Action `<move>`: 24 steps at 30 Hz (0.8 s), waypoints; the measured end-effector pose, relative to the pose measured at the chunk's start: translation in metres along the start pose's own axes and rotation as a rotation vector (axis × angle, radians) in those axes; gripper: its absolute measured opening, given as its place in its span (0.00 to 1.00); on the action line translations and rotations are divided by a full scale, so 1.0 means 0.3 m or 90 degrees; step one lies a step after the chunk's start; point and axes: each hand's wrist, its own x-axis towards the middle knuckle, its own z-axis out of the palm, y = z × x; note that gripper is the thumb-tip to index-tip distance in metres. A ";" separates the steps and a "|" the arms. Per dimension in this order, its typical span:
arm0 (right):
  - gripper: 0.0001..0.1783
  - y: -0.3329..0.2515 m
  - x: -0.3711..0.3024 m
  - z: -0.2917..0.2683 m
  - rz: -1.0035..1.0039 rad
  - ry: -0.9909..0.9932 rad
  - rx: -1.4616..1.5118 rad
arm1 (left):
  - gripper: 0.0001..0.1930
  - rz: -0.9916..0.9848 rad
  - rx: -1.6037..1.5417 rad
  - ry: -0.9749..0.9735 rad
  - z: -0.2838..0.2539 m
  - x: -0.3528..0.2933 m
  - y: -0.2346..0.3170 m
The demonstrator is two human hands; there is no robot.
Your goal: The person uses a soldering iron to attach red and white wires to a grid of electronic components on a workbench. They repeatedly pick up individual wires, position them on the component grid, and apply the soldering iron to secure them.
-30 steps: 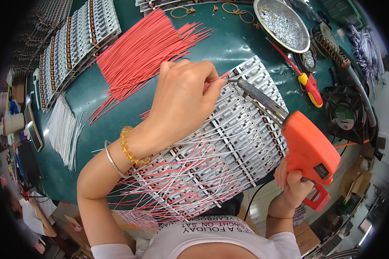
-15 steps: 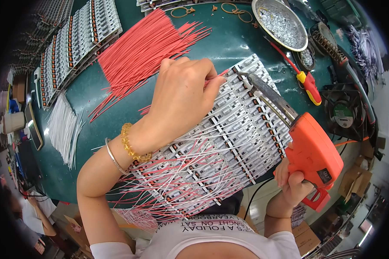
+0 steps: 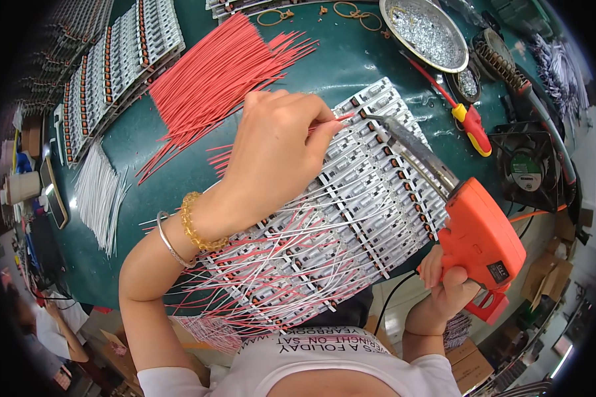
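My left hand, closed in a pinch, holds a red wire whose end juts out past the fingertips over the top of a panel of small white components. Wrapped round the handle of an orange soldering gun, my right hand keeps the gun's metal tip close to the panel, just right of that wire end. Whether tip and wire touch is too small to tell. Many red and white wires trail from the panel's lower left part. Under my left wrist, part of the panel is hidden.
A pile of red wires lies beyond my left hand, white wires farther left. More component panels stand at the far left. At the right are a metal bowl, a red-and-yellow screwdriver, a coiled iron holder and a black fan.
My left hand has shifted slightly left, and more of the red wire's end shows past its fingers. The soldering gun's tip stays near the same spot on the panel.
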 end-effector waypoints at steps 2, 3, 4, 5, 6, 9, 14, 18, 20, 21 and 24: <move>0.45 0.011 -0.012 -0.026 -0.008 -0.011 -0.056 | 0.04 0.012 0.017 0.001 0.002 -0.001 0.000; 0.44 0.024 -0.014 -0.051 -0.018 -0.019 -0.108 | 0.04 0.018 0.024 0.002 0.002 -0.001 -0.001; 0.44 0.033 -0.020 -0.065 -0.018 -0.020 -0.120 | 0.04 0.030 0.025 0.006 0.003 0.000 -0.002; 0.43 0.033 -0.017 -0.062 -0.018 -0.020 -0.128 | 0.04 0.043 0.029 0.009 0.006 -0.001 -0.001; 0.42 0.028 -0.013 -0.044 -0.008 -0.015 -0.096 | 0.04 0.055 0.033 0.011 0.008 -0.002 -0.002; 0.41 0.034 -0.016 -0.049 0.003 -0.015 -0.102 | 0.03 0.078 0.048 0.028 0.016 -0.003 -0.004; 0.40 0.041 -0.028 -0.068 -0.006 -0.040 -0.148 | 0.04 0.096 0.065 0.048 0.014 -0.007 0.000; 0.42 0.039 -0.037 -0.091 -0.040 -0.001 -0.180 | 0.05 0.115 0.068 0.062 0.023 -0.006 -0.005; 0.43 0.022 -0.036 -0.078 -0.023 0.014 -0.122 | 0.05 0.119 0.073 0.060 0.022 -0.006 -0.003; 0.44 -0.003 -0.027 -0.044 -0.007 0.007 -0.068 | 0.05 0.123 0.075 0.059 0.023 -0.004 0.000; 0.45 -0.005 -0.022 -0.027 -0.002 -0.010 -0.030 | 0.05 0.118 0.084 0.056 0.016 -0.006 0.001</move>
